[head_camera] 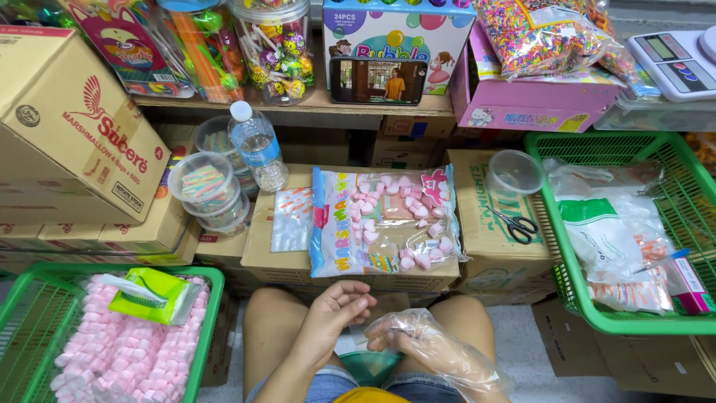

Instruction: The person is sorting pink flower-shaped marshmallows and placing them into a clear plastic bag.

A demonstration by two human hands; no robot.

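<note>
Sitting low between stacked cartons, the person keeps both hands over the lap. Left hand (337, 310): bare, fingers curled inward, fingertips pinched toward the right hand; whether anything small sits between them cannot be told. Right hand (418, 339): covered in a loose clear plastic glove (455, 358), fingers bent and partly closed, touching or just short of the left fingertips; it seems to hold nothing but the film itself.

Glove, handling judgement: very light, thin, soft and slippery, likely to tear if tugged hard; best taken at the open cuff edge near the wrist, pinching the film rather than the fingers.

Items ahead on the carton top serving as worktop (492, 246):
- open marshmallow bag (384, 220), clear with coloured print, holding pink heart-shaped pieces; soft, squashable, light
- small clear zip bag (292, 219), just beside the big bag on its left
- scissors (514, 224), black handles, to the right
- empty clear tub (514, 172), near the scissors
- stacked lidded tubs (209, 190) of striped sweets, beside a water bottle (257, 145)

Green basket (216, 313), lower left: pink marshmallows with a green packet on top. Second green basket (697, 224), right: plastic bags. Phone (378, 80) propped on the shelf, digital scale (679, 63) at upper right
</note>
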